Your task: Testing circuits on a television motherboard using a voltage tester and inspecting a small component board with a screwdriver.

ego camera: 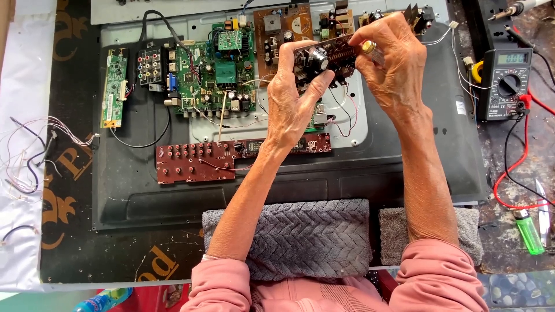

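Note:
Both of my hands hold up a small brown circuit board (324,56) with black capacitors, above the open back of a flat television (144,190). My left hand (292,98) grips the board's left end, thumb pressed near a capacitor. My right hand (390,63) pinches its right end, with a small metallic cylindrical part (370,48) between the fingers. Thin wires hang from the board toward the chassis below.
A green main board (217,75), a narrow green board (114,86), a long red board (196,162) and brown boards (283,29) lie on the chassis. A multimeter (504,81) with red leads, a green lighter (529,231), loose wires (29,156) and grey towels (312,237) surround it.

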